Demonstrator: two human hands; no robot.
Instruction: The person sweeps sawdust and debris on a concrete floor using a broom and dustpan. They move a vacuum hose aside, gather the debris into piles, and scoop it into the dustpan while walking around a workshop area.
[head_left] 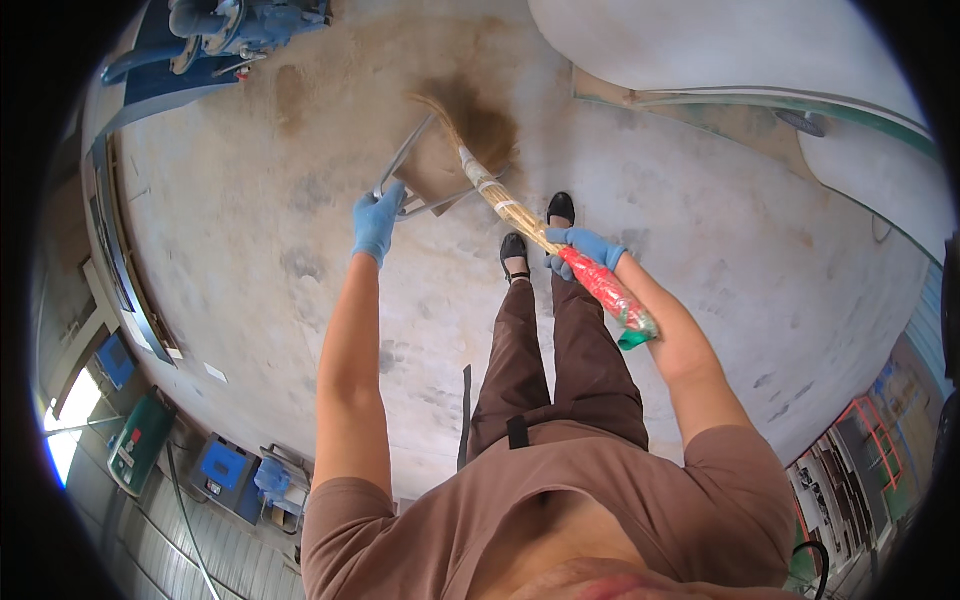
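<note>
My left hand (376,225), in a blue glove, is closed round the grey metal handle frame of a dustpan (432,172) with a brownish pan. My right hand (588,246), gloved too, grips a straw broom (515,213) at the lower end of its red-wrapped handle. The broom slants up and left across the dustpan's right side, its thin straw end bending left beyond the pan. A dark brown patch (485,125) lies around that end; whether it is dirt, shadow or spread straw I cannot tell.
Pale, stained concrete floor (300,200) surrounds my feet. Blue pipework (215,30) stands at the far left. A large white rounded body (740,45) with a green edge rises at the far right. Blue and green equipment (225,465) lines the near left; a shelf (835,490) stands near right.
</note>
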